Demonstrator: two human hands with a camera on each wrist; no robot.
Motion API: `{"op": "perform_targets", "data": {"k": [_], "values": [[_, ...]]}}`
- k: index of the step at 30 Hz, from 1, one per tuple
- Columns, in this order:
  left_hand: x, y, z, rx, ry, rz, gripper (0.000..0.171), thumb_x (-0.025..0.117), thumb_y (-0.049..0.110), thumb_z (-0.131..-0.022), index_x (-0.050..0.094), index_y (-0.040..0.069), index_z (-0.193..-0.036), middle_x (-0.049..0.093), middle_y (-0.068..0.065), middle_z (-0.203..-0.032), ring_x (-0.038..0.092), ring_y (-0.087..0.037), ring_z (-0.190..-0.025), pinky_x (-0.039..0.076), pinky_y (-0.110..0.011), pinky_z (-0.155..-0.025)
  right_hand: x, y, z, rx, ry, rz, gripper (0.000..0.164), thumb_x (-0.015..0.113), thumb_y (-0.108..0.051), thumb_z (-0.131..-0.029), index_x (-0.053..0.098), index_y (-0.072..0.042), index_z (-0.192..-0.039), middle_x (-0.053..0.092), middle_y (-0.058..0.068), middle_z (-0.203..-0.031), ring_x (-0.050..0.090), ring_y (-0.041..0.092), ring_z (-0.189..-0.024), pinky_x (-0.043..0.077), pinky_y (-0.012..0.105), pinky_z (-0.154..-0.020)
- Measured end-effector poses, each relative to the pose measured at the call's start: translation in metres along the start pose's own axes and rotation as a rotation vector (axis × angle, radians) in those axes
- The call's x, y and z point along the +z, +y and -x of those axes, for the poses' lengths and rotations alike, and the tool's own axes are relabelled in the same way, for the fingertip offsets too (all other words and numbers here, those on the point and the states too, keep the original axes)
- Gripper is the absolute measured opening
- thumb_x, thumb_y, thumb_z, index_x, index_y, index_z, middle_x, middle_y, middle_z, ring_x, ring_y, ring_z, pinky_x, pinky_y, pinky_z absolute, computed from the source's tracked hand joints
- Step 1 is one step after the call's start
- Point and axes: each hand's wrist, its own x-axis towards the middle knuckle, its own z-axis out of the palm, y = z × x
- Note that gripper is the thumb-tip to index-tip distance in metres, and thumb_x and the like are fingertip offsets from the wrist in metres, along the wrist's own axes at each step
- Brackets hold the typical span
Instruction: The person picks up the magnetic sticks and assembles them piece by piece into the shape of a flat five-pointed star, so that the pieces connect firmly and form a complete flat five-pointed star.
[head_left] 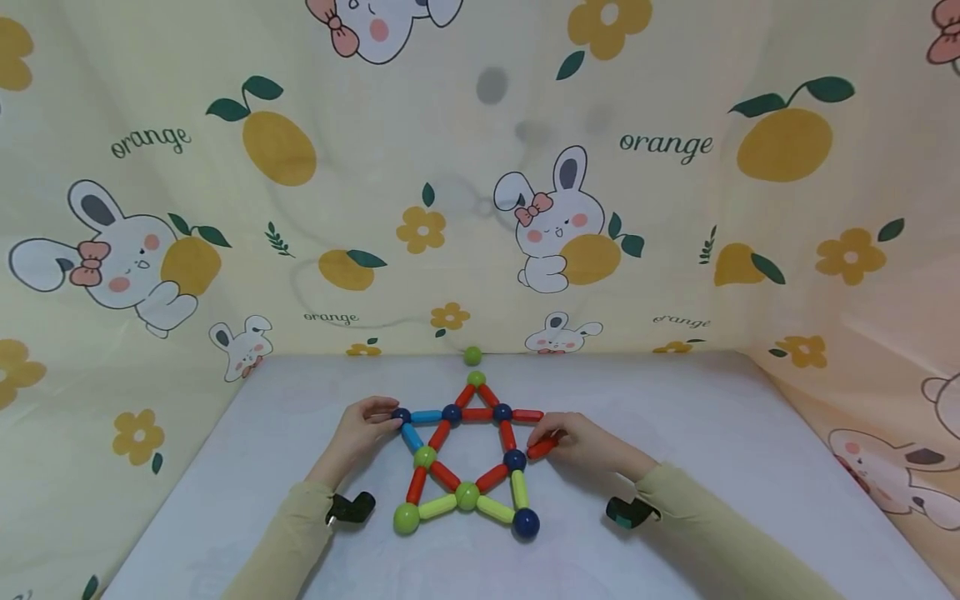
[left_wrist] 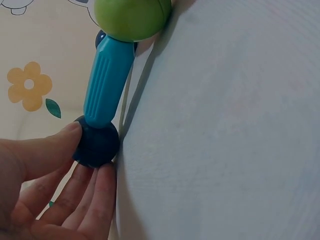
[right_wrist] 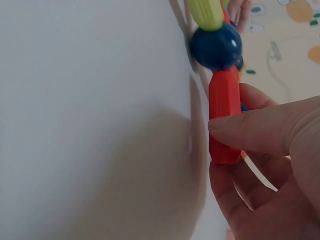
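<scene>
A flat star-like figure of coloured rods and balls lies on the table. My left hand [head_left: 362, 428] grips the dark blue ball [left_wrist: 97, 143] at its upper left point, thumb on one side and fingertips beneath. Two blue rods [head_left: 427, 416] meet at that ball; one runs to a green ball [head_left: 425, 457]. On the other side, my right hand [head_left: 583, 446] pinches a red rod [right_wrist: 224, 107] between thumb and fingers. This rod's far end is right at a dark blue ball [head_left: 514, 460]. Another red rod [head_left: 528, 416] sticks out from the upper right ball, its outer end beside my right fingers.
A loose green ball [head_left: 472, 356] sits at the table's back edge, behind the figure's top green ball [head_left: 476, 379]. Yellow-green rods [head_left: 438, 507] form the lower points with a green and a dark blue ball [head_left: 526, 524]. A printed cloth [head_left: 450, 167] hangs behind the white table [head_left: 675, 400].
</scene>
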Motion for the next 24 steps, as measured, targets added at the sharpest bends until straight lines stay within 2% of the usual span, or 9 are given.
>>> {"op": "perform_targets", "data": {"k": [7,11,15,20,24], "values": [[0.001,0.002,0.0,-0.015,0.004,0.003,0.035,0.069,0.005,-0.087,0.06,0.002,-0.121,0.062,-0.015,-0.119,0.059,-0.029,-0.109,0.048,-0.041,-0.095,0.004,-0.008,0.006,0.024,0.03,0.007,0.034,0.062,0.007,-0.086,0.068,-0.018,-0.107,0.063,-0.007,-0.107,0.056,0.018,-0.102,0.049,0.04,-0.092],[0.0,0.001,-0.001,-0.008,-0.015,-0.004,0.036,0.069,0.007,-0.088,0.059,0.001,-0.122,0.062,-0.016,-0.119,0.059,-0.029,-0.108,0.049,-0.04,-0.094,-0.002,-0.018,0.017,0.014,0.085,-0.027,0.028,0.062,0.004,-0.088,0.065,-0.008,-0.113,0.064,0.005,-0.111,0.057,0.024,-0.104,0.049,0.043,-0.092],[-0.003,0.002,-0.005,0.018,-0.029,-0.005,0.037,0.068,0.015,-0.09,0.059,0.0,-0.122,0.062,-0.015,-0.117,0.06,-0.028,-0.106,0.051,-0.037,-0.09,-0.004,-0.027,0.028,0.021,0.103,-0.09,0.024,0.061,-0.002,-0.091,0.063,-0.002,-0.115,0.064,0.013,-0.112,0.059,0.027,-0.102,0.05,0.036,-0.088],[-0.004,0.008,-0.01,0.06,-0.036,-0.029,0.039,0.061,0.031,-0.095,0.061,0.002,-0.121,0.063,-0.013,-0.116,0.059,-0.026,-0.105,0.051,-0.037,-0.09,0.016,-0.04,0.041,0.08,0.039,-0.204,0.027,0.067,-0.008,-0.089,0.061,-0.001,-0.115,0.064,0.013,-0.107,0.06,0.027,-0.093,0.052,0.028,-0.079],[-0.002,0.013,-0.013,0.095,-0.085,0.001,0.044,0.054,0.037,-0.098,0.06,0.001,-0.122,0.064,-0.015,-0.115,0.059,-0.028,-0.108,0.048,-0.042,-0.094,0.042,-0.054,0.047,0.132,0.014,-0.205,0.037,0.075,-0.021,-0.084,0.058,-0.006,-0.114,0.061,0.008,-0.099,0.059,0.023,-0.085,0.053,0.026,-0.072]]}}
